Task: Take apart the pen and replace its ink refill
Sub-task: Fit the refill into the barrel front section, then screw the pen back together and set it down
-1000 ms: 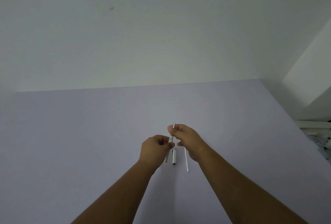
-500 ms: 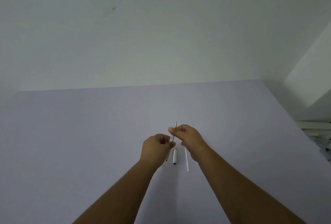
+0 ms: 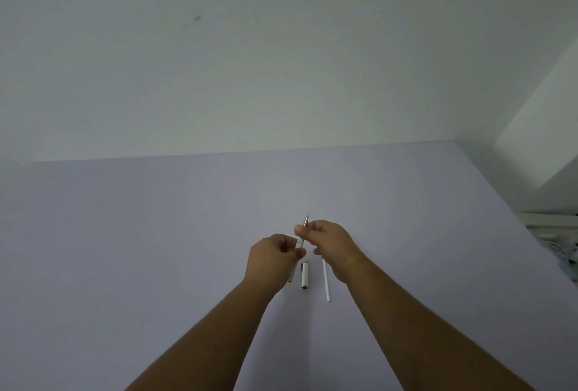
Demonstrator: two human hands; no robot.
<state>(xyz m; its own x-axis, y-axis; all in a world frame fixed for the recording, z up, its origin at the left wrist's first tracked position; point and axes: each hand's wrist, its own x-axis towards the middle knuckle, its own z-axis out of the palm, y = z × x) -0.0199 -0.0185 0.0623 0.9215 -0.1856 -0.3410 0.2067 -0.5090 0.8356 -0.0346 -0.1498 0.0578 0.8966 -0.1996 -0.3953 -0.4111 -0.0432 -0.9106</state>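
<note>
Both hands hold one slim white pen (image 3: pixel 301 242) above the lilac table (image 3: pixel 140 249). My left hand (image 3: pixel 273 257) grips its barrel, whose lower end pokes out below the palm. My right hand (image 3: pixel 331 243) pinches the front part, and the silver tip (image 3: pixel 306 220) points up and away. On the table under the hands lies a short white pen cap (image 3: pixel 304 279) with dark ends. A thin white refill tube (image 3: pixel 326 281) lies to its right, its top hidden by my right hand.
A pale wall rises behind the table's far edge. The table's right edge (image 3: pixel 513 228) runs diagonally, with a white shelf and tangled cables (image 3: pixel 560 253) beyond it at the right.
The hands have barely moved. My right hand's fingers have shifted slightly on the pen's front part, and the tip stays pointing up.
</note>
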